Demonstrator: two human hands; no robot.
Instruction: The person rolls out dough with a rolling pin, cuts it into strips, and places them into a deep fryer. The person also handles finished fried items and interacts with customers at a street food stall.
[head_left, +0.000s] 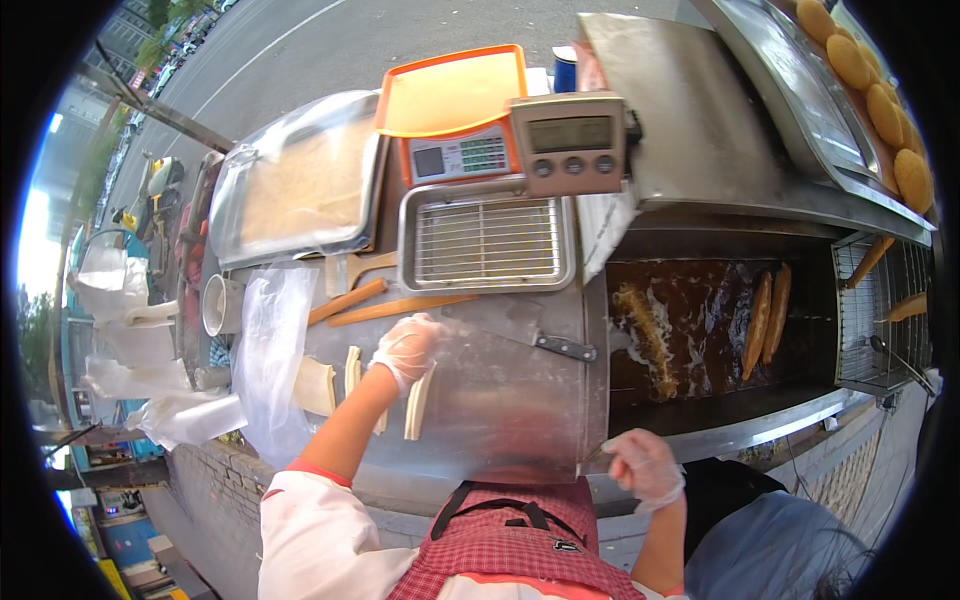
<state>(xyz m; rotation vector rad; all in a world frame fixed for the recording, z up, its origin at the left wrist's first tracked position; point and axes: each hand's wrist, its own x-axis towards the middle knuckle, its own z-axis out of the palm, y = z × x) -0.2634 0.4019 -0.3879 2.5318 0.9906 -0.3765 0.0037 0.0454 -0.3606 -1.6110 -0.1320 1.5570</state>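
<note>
My left hand (409, 349), in a clear plastic glove, is over the metal worktop (510, 405), at the upper end of a strip of raw dough (417, 405); whether it grips the strip is not plain. More dough strips (352, 369) and a wider dough piece (315, 386) lie to its left. My right hand (645, 465), also gloved, is at the worktop's front right corner, fingers curled around the end of a thin object that I cannot identify. A cleaver with a black handle (566, 347) lies to the right of my left hand.
On the right, a fryer of dark oil (697, 337) holds long fried dough sticks (766, 322); a wire basket (874, 315) adjoins it. Behind the worktop stand a racked tray (487, 281), an orange scale (457, 156) and a plastic-covered dough tray (300, 187). Wooden rolling pins (397, 307) lie nearby. Another person (780, 547) is at lower right.
</note>
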